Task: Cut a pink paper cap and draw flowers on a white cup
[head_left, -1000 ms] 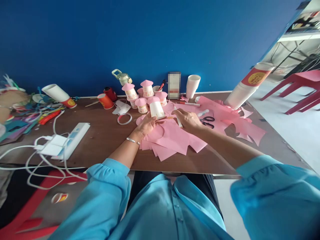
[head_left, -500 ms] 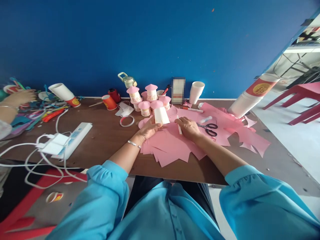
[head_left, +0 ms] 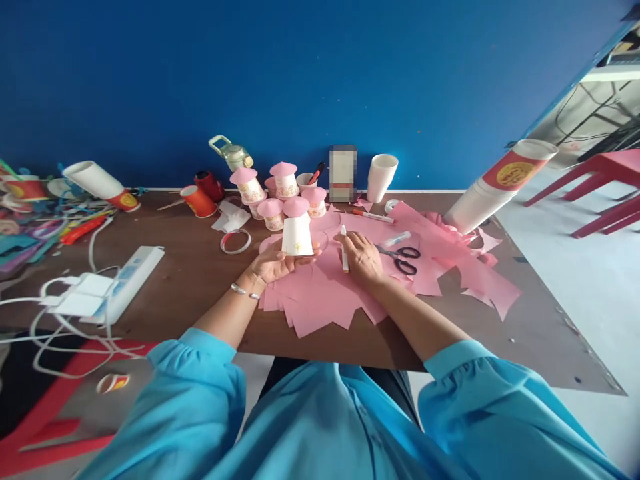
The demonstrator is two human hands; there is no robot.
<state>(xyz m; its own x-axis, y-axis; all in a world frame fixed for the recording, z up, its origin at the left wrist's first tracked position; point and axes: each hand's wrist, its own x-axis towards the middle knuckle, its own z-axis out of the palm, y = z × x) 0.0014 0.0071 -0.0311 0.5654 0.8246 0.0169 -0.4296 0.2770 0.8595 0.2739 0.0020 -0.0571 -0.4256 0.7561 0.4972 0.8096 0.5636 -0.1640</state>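
Note:
My left hand (head_left: 275,263) supports an upside-down white paper cup (head_left: 297,233) on its fingers. A small yellow drawing shows near the cup's rim. My right hand (head_left: 364,259) rests on the pink paper (head_left: 323,293) with its fingers closed around a white marker (head_left: 345,259), which stands nearly upright. Behind the held cup are several decorated paper cups (head_left: 249,191) with pink cone tops, some stacked. Black-handled scissors (head_left: 406,260) lie just right of my right hand. Another marker (head_left: 373,216) lies on the paper further back.
A roll of tape (head_left: 235,241) and red cups (head_left: 199,201) are to the left. A power strip (head_left: 133,283) with white cables lies nearer. Stacked white cups (head_left: 383,178) stand at the wall; a tall tilted cup stack (head_left: 493,190) is at the right, and a pink stool (head_left: 600,183) beyond.
The cup in my left hand has turned, and its yellow drawing now shows. The marker in my right hand is steeper. The view has shifted, and the other person's hand at left has left the picture.

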